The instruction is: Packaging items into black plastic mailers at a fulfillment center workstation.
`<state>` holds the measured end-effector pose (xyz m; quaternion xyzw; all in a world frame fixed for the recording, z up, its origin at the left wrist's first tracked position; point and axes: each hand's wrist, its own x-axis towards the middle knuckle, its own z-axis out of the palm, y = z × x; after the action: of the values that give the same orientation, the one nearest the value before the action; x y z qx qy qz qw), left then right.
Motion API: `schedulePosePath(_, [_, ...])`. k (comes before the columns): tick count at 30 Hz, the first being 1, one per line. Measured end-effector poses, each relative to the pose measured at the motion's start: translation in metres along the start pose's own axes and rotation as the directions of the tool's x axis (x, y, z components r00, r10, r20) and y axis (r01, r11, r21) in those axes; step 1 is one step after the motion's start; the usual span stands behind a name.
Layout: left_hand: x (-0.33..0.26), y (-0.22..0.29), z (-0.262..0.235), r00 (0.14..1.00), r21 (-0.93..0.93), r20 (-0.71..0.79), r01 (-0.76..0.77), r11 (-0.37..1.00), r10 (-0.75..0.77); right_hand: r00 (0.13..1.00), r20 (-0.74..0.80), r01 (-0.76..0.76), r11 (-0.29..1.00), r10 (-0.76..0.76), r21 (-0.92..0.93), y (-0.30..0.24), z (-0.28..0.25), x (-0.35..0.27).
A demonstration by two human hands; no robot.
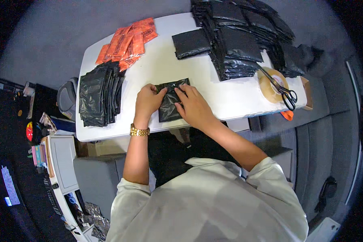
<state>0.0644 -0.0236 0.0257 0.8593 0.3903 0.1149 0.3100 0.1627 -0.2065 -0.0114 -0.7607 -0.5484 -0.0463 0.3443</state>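
A black plastic packet [169, 111] lies flat at the table's near edge, between my hands. Its upper left corner is pinched by my left hand [149, 101], thumb on top and the other fingers curled at the edge. Across the packet's right side rests my right hand [195, 107], its fingers apart and fingertips touching the glossy surface. To the left, a fanned stack of similar black packets [97, 97] sits close by. Larger piles of black packets [240, 44] rise at the far right, with one packet [190, 43] lying beside them.
Orange packets [127, 42] in clear wrap lie at the far left of the white table [149, 66]. On the right, black-handled scissors [284, 92] rest over a roll of tape [268, 86]. A grey sofa [322, 133] stands beyond the right edge; a white cabinet [62, 161] is at left.
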Motion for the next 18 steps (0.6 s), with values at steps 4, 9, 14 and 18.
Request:
schedulePosePath(4, [0.013, -0.018, 0.016, 0.984, -0.525, 0.075, -0.100, 0.845, 0.163, 0.997, -0.004, -0.073, 0.979, 0.075, 0.191, -0.001, -0.015, 0.008])
schedulePosePath(9, [0.006, 0.030, 0.034, 0.990, -0.826, 0.097, 0.020, 0.563, 0.107, 0.971, -0.229, -0.053, 0.995, 0.070, 0.083, 0.000, -0.061, 0.020])
schedulePosePath(14, [-0.006, 0.038, 0.050, 0.966, -0.247, -0.061, -0.258, 0.934, 0.251, 0.995, 0.036, -0.083, 0.980, 0.091, -0.179, 0.027, -0.035, 0.000])
schedulePosePath(18, [-0.015, 0.065, 0.028, 0.843, -0.007, -0.288, -0.476, 0.879, 0.454, 0.996, 0.003, -0.090, 0.986, 0.091, -0.138, 0.039, -0.017, -0.021])
